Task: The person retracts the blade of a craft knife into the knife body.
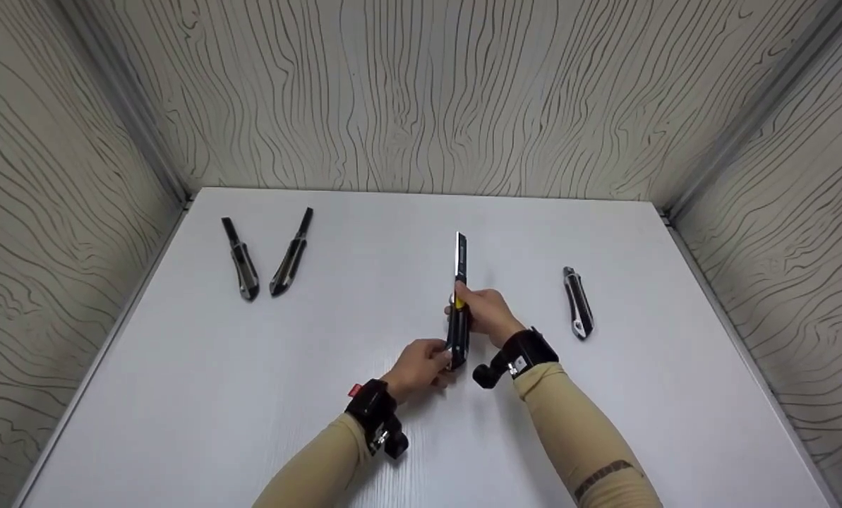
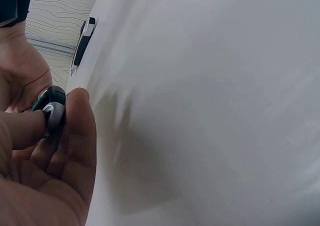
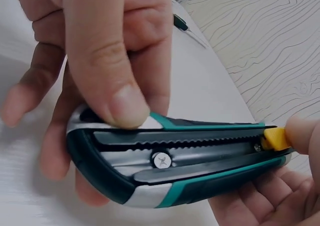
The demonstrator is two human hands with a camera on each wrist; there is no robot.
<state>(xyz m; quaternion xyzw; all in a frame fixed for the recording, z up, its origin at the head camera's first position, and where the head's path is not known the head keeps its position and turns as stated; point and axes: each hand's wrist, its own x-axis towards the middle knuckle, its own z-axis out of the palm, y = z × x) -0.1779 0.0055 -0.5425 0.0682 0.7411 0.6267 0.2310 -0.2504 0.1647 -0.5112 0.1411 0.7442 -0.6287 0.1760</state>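
Note:
Both of my hands hold a snap-off utility knife (image 1: 457, 330) over the middle of the table, its long blade (image 1: 461, 255) extended and pointing away from me. My left hand (image 1: 413, 368) pinches the butt end of the handle between thumb and fingers. Farther forward, my right hand (image 1: 490, 315) grips the handle, with the thumb at the yellow slider (image 3: 274, 138). The right wrist view shows the black, green and silver handle, its toothed slot and a screw (image 3: 162, 160). In the left wrist view only the rounded butt (image 2: 54, 111) shows between the fingers.
Two utility knives (image 1: 245, 271) (image 1: 290, 264) lie at the far left of the white table (image 1: 364, 240), blades out. Another knife (image 1: 579, 305) lies to the right, no long blade showing. Wood-patterned panels (image 1: 421, 92) enclose the table's back and sides.

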